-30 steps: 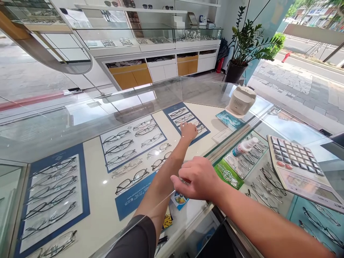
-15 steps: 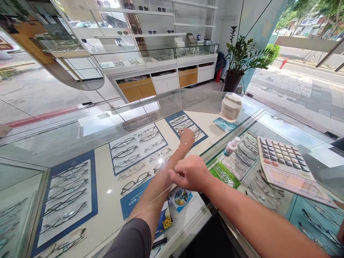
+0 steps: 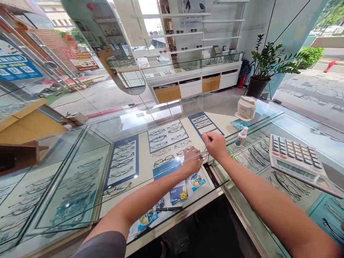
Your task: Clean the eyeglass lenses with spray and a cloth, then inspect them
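My left hand [image 3: 192, 159] is inside the glass case, fingers curled downward around a thin-framed pair of eyeglasses [image 3: 203, 154], mostly hidden by the fingers. Below the hand are a blue printed sheet [image 3: 165, 169] and a round colour-wheel card [image 3: 197, 181]. Just left of it lies a dark-framed pair of eyeglasses [image 3: 163, 160]. My right hand [image 3: 215, 145] is closed in a loose fist by the inner glass edge, with nothing visible in it. Beyond it, the far blue-edged tray [image 3: 191, 120] shows frames in its upper part and bare white lower down.
Two more trays of eyeglasses, a middle one [image 3: 168, 136] and a left one [image 3: 136, 157], lie in the case. On the right glass top are a spray bottle [image 3: 241, 137] and a large calculator [image 3: 298, 157]. A beige device [image 3: 246, 108] stands behind. A black pen [image 3: 168, 209] lies near the front edge.
My left hand has drawn back from the far tray toward me, with eyeglasses gone from that tray's lower part. My right hand stays closed. The view has turned left.
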